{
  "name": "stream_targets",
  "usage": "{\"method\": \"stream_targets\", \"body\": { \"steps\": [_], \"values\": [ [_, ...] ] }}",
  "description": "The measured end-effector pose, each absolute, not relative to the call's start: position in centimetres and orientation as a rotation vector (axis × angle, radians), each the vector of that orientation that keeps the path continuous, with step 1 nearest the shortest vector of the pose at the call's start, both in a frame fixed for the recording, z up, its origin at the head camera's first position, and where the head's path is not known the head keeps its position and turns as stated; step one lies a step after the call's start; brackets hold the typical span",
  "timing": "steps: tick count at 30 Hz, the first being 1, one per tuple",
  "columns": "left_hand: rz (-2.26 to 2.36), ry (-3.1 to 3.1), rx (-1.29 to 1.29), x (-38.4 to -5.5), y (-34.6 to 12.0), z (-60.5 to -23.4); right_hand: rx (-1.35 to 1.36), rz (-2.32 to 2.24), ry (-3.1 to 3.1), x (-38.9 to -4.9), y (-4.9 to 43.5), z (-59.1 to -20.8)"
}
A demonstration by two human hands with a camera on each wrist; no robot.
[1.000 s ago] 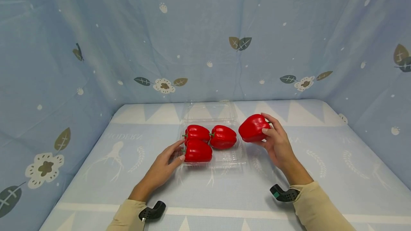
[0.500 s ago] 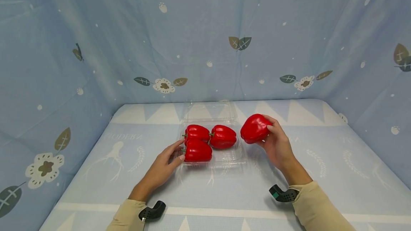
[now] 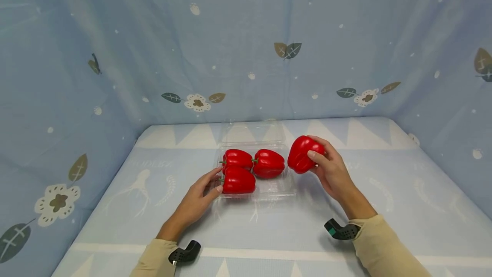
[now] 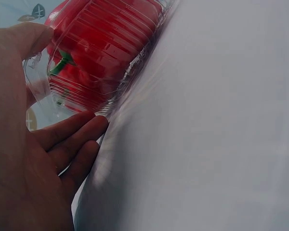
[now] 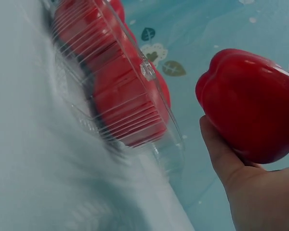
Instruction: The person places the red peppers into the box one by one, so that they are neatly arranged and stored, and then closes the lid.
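My right hand (image 3: 331, 170) holds a red bell pepper (image 3: 303, 155) in the air, just right of a clear plastic container (image 3: 273, 188). In the right wrist view this bell pepper (image 5: 250, 106) sits between thumb and fingers, its lobed end toward the container. Three more red bell peppers lie in the container: one at back left (image 3: 236, 158), one at front left (image 3: 239, 180) and one at back right (image 3: 269, 163). My left hand (image 3: 197, 198) grips the container's left front corner. The left wrist view shows the thumb at its rim and other fingers (image 4: 77, 139) by its lower side.
The container's clear lid (image 3: 251, 132) stands open toward the back. A pale patterned cloth (image 3: 153, 221) covers the table, with blue fabric walls (image 3: 246, 46) behind and at both sides. The container's front right part shows bare plastic. Each wrist wears a black device (image 3: 185, 252).
My right hand has turned the held bell pepper, so its lobed end now faces more toward me and its stem is out of sight. The left hand has stayed at the container.
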State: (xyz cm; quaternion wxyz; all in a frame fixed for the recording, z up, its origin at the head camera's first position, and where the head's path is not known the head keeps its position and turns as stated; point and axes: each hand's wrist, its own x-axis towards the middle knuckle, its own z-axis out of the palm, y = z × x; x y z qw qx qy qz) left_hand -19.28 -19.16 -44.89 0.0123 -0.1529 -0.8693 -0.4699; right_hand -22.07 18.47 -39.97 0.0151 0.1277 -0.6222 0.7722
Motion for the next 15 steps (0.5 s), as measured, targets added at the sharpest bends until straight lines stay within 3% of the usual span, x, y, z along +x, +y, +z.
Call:
{"method": "stream_targets", "body": {
  "steps": [15],
  "values": [
    [-1.462, -2.706, -0.474, -19.2, -19.1, -44.9, 0.515, 2.233, -2.206, -23.0, 17.8, -38.6]
  ]
}}
